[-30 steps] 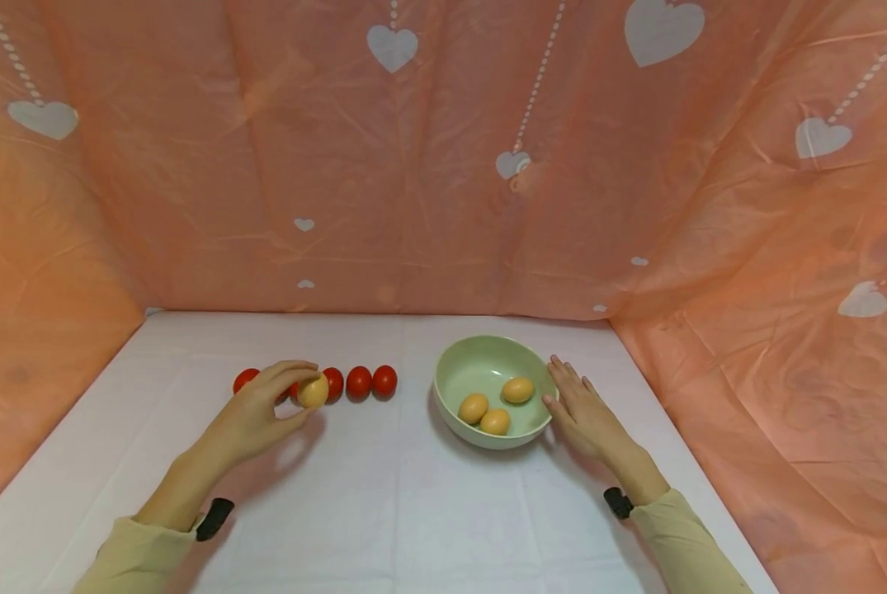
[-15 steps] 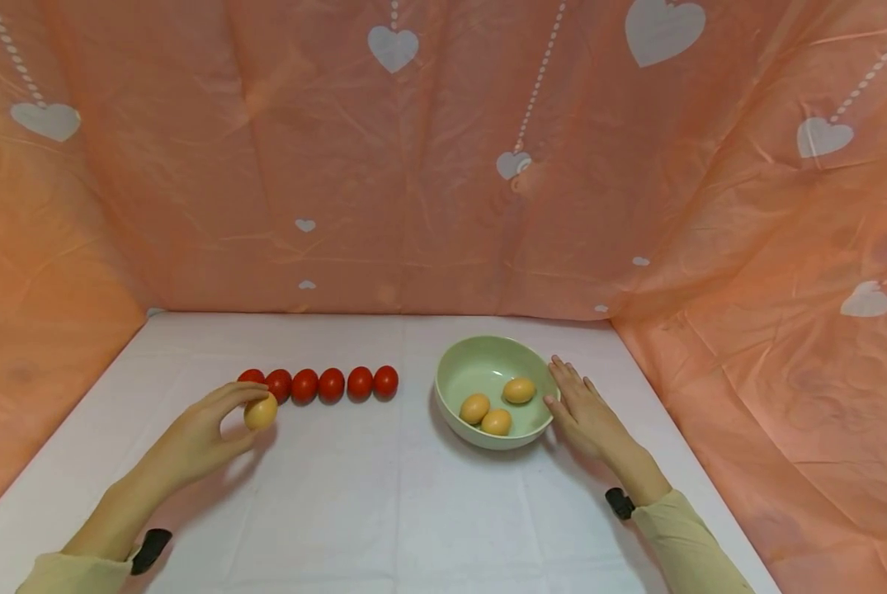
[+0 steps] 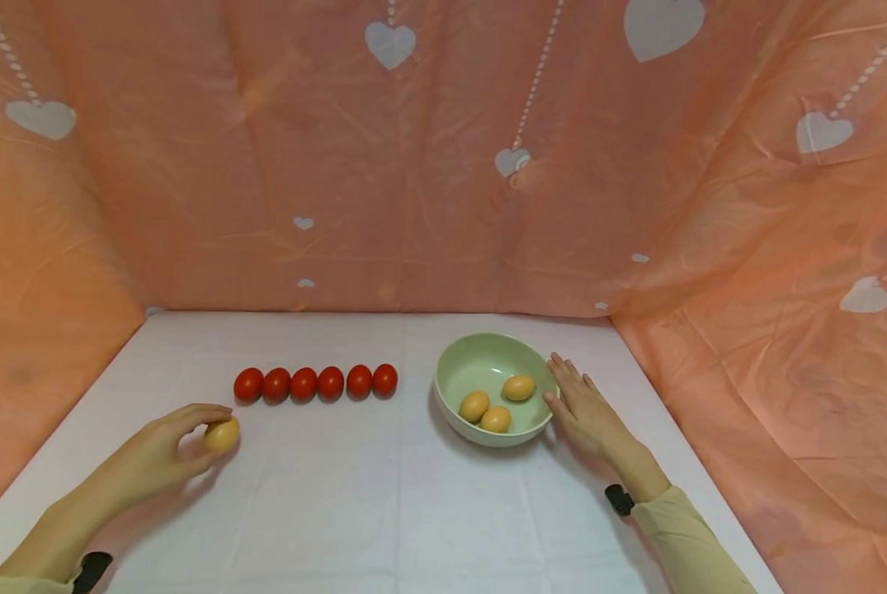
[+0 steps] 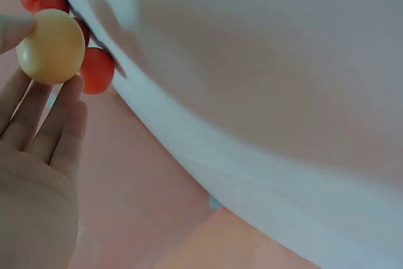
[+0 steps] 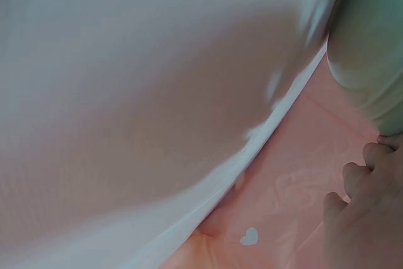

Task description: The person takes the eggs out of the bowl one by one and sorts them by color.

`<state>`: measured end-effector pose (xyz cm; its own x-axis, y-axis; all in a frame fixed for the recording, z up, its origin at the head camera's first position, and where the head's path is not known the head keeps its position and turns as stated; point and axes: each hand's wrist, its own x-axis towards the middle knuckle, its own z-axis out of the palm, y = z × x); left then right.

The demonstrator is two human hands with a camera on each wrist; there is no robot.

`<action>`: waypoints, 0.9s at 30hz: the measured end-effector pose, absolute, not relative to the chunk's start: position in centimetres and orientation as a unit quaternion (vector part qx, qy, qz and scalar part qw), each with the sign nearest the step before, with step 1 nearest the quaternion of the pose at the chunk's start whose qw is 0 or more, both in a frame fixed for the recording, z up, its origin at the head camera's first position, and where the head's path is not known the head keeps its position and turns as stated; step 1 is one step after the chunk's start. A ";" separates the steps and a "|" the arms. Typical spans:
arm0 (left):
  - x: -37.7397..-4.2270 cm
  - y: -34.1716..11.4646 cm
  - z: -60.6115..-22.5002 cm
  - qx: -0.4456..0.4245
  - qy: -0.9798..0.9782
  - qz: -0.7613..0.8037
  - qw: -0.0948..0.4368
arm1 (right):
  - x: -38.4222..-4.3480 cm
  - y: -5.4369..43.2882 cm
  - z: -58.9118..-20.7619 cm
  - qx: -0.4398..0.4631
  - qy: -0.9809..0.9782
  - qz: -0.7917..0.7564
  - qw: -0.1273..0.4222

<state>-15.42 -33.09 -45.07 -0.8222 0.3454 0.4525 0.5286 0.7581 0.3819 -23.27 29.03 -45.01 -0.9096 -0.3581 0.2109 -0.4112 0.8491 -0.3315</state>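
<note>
My left hand (image 3: 153, 458) pinches a yellow egg (image 3: 224, 436) between thumb and fingertips, just in front of the left end of a row of red eggs (image 3: 304, 384). In the left wrist view the yellow egg (image 4: 51, 47) sits between the thumb and the fingertips, with the red eggs behind it. My right hand (image 3: 587, 419) rests with fairly straight fingers against the right side of a light green bowl (image 3: 480, 361). Inside the bowl lie three yellow eggs (image 3: 496, 419). From the right wrist view, the fingers touch the bowl's outer wall (image 5: 368, 61).
A white cloth (image 3: 339, 511) covers the table. Orange-pink sheets (image 3: 450, 239) with pale hearts hang at the back and both sides. The row of red eggs stands left of the bowl, towards the back.
My left hand has moved left and nearer to me with the yellow egg, lower towards the table, uncovering the left part of the red row. My right hand and the bowl have stayed put.
</note>
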 end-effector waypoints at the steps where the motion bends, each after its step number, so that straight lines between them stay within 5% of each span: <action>1: -15.3 -33.3 -45.2 -0.239 -0.921 -0.251 0.180 | -23.3 29.0 -45.0 0.203 -0.958 0.188 0.073; 27: -14.6 -33.5 -45.8 -0.207 -0.941 -0.236 0.123 | -23.1 28.9 -45.0 0.203 -0.958 0.187 0.078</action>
<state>-14.63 -33.50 -45.80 -0.8837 0.3321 0.3298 0.4485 0.8025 0.3936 -23.05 28.92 -45.01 -0.9056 -0.3597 0.2247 -0.4178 0.8478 -0.3266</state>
